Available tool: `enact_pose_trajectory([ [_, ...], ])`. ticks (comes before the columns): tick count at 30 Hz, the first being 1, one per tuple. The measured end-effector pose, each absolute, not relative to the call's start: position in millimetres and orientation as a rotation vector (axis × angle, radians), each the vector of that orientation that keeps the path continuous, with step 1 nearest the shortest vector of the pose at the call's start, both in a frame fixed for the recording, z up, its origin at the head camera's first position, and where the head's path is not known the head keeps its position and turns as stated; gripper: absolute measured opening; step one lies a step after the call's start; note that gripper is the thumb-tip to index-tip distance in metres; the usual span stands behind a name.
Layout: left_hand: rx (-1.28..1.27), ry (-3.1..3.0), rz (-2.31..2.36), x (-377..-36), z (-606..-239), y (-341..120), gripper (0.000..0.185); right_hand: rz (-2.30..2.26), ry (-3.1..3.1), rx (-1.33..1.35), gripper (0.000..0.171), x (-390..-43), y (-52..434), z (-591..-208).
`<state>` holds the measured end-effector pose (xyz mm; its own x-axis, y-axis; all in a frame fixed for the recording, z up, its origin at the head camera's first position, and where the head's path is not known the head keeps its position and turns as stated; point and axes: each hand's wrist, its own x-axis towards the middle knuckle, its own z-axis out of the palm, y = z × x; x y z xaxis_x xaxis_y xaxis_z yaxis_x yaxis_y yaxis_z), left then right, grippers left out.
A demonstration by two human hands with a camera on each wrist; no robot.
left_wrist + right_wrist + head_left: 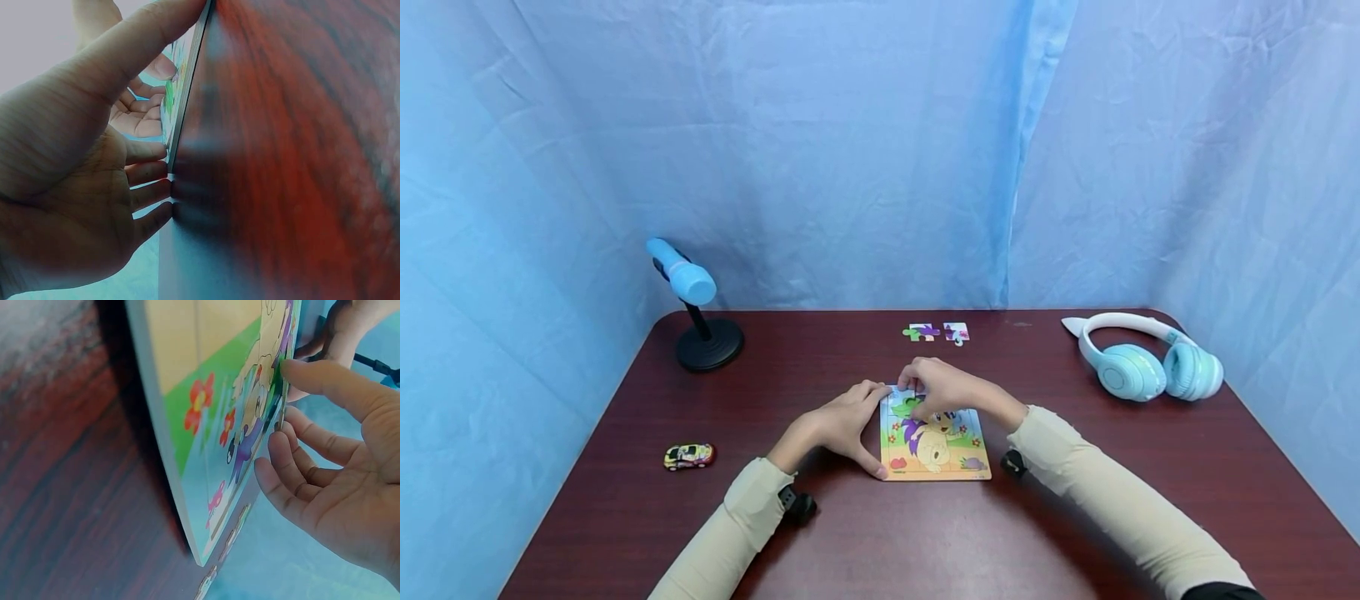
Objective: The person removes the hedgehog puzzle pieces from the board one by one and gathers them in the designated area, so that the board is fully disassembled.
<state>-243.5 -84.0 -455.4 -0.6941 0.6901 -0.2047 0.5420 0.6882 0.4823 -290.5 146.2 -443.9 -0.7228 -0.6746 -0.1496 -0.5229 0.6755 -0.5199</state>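
Note:
A colourful puzzle board (951, 460) lies flat in the middle of the dark red table (1075, 525). My left hand (871, 425) rests against the board's left edge (186, 84), fingers fairly straight, thumb along the near corner. My right hand (916, 392) is over the board's far left corner and pinches a green puzzle piece (912, 407) between thumb and fingers. In the right wrist view that piece (279, 400) stands edge-on against the board's picture (206, 400), and the right hand (294, 412) curls around it. Two loose pieces (921, 332) (957, 332) lie further back.
Light blue headphones (1142, 362) lie at the back right. A blue microphone (683, 275) on a black round stand is at the back left. A small toy car (688, 456) sits near the left edge. Blue cloth hangs behind and beside the table.

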Motion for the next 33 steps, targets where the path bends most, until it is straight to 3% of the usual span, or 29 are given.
enact_pose_trajectory([
  [16, 0.925, 2.542, 0.533, -242.9, -453.7, -86.4, 0.123, -0.662, 2.614, -0.968, 0.038, -298.4, 153.0, -423.5],
  [33, 0.957, 2.536, 0.546, -242.9, -452.1, -84.3, 0.122, -0.895, 2.771, -0.929, 0.036, -351.3, 132.9, -433.9],
])
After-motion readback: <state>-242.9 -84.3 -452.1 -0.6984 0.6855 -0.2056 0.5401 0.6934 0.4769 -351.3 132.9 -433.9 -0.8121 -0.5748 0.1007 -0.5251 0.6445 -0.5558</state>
